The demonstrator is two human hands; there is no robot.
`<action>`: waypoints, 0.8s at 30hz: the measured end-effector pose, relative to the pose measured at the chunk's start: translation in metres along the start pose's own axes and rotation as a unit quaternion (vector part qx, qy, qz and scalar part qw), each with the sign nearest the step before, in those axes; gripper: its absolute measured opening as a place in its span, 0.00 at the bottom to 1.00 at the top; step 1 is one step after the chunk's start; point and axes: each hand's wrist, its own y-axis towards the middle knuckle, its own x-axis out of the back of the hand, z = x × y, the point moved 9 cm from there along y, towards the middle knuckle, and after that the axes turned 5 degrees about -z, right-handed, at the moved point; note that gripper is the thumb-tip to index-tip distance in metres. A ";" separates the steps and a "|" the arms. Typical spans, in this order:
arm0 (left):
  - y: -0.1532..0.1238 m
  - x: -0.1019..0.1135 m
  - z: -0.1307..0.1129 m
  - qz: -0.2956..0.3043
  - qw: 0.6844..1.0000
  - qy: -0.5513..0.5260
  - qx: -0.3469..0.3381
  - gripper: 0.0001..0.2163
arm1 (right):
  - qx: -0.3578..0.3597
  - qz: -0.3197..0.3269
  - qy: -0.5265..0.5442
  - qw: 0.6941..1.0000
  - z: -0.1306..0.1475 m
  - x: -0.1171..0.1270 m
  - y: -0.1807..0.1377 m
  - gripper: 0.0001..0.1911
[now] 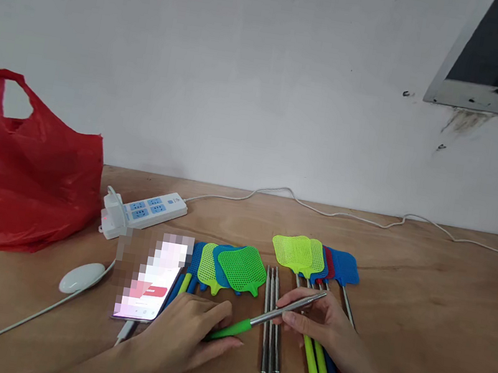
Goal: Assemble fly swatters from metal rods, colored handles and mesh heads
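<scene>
My left hand (pixel 190 332) is closed round a green fly swatter handle (pixel 230 330). A metal telescopic rod (pixel 280 313) extends from that handle, and my right hand (pixel 325 328) pinches it near its far end. Between my hands, several loose metal rods (pixel 269 335) lie side by side. Left of them is an overlapping group of loose swatter heads, a green one (pixel 243 269) on top. Beside and partly beneath my right hand lie several whole fly swatters with yellow-green, blue and red heads, a yellow-green head (pixel 293 252) in front. My fingers partly cover their shafts.
A lit phone (pixel 153 282) rests left of the swatter heads with a cable plugged in. Farther left are a white oval device (pixel 81 278) and a red plastic bag (pixel 28 177). A power strip (pixel 155 209) lies behind, its cord (pixel 334 215) running along the wall.
</scene>
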 end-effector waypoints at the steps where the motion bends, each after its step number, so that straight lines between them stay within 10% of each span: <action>1: 0.000 0.000 0.000 0.002 1.000 -0.002 -0.001 0.14 | -0.004 0.004 -0.003 1.000 0.000 -0.001 0.000 0.15; 16: -0.001 -0.001 0.000 0.021 0.998 -0.056 0.030 0.14 | -0.025 0.053 -0.010 0.998 -0.004 -0.012 -0.007 0.13; 24: 0.005 0.004 -0.005 0.040 0.998 -0.038 0.027 0.07 | -0.005 -0.059 0.115 0.992 0.003 0.011 0.001 0.14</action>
